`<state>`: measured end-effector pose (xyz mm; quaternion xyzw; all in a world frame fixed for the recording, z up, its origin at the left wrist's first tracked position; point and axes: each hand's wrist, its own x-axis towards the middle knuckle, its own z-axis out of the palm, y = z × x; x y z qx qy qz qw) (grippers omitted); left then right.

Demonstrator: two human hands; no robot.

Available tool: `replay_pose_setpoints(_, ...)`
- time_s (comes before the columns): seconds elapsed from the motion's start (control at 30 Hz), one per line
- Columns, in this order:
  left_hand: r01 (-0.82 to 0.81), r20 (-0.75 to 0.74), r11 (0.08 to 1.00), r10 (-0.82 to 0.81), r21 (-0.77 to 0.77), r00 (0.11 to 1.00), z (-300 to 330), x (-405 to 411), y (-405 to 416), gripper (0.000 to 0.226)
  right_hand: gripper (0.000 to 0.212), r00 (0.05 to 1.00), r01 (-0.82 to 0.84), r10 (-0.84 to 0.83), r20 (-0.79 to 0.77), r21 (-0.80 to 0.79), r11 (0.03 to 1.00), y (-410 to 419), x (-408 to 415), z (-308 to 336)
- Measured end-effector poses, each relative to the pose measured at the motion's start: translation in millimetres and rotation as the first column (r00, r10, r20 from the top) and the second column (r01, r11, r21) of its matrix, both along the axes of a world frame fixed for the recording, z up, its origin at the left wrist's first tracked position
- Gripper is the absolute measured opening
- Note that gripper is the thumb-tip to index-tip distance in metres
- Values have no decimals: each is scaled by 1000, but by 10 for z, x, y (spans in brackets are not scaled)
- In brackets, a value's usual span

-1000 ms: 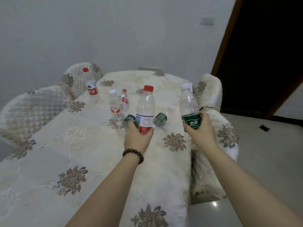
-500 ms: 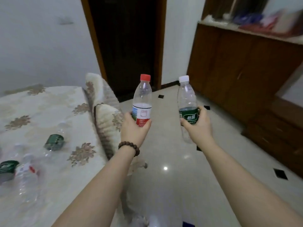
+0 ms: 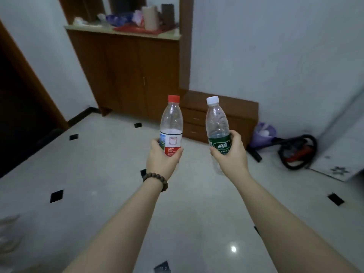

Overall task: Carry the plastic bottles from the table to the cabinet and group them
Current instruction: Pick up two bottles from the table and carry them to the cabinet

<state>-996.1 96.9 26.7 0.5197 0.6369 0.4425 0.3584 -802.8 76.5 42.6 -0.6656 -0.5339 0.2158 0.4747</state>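
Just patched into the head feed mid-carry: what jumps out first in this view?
Two clear plastic bottles held upright at centre frame: the red-capped bottle gripped by the left hand, the white-capped, green-labelled bottle by the right hand. Straight behind them stands the brown wooden cabinet, doors closed, its top cluttered with items. A red and black vacuum cleaner lies on the floor at right.

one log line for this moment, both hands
phase: carrying | left hand: grips red-capped bottle upright | right hand: grips white-capped green-label bottle upright | ahead: wooden cabinet
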Motion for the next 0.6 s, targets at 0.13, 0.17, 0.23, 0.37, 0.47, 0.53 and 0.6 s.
replay_pose_setpoints(0.13,162,1,987,-162,3,987,5,1321,146,60,63,983,181,-181,-3,19,983,-159,1225,-1)
replay_pose_setpoints(0.17,202,-6,979,-202,6,979,-2,1615,160,61,62,974,228,-228,-5,30,973,-225,1500,3)
replay_pose_setpoints(0.23,290,-21,957,-289,7,957,-8,2167,167,63,62,946,326,-326,-8,37,945,-377,2016,8)
replay_pose_setpoints(0.37,466,-51,885,-464,24,884,-49,3183,131,60,62,857,515,-514,-25,24,857,-765,2915,-42)
replay_pose_setpoints(0.47,581,-73,813,-578,30,813,-97,3881,51,57,63,774,633,-633,-34,3,774,-1092,3445,-100)
replay_pose_setpoints(0.53,645,-78,764,-642,16,762,-142,4322,-12,58,62,720,693,-693,-34,-15,721,-1279,3756,-148)
replay_pose_setpoints(0.6,693,-77,721,-690,5,719,-196,4741,-60,55,61,670,741,-742,-38,-29,671,-1419,4052,-194)
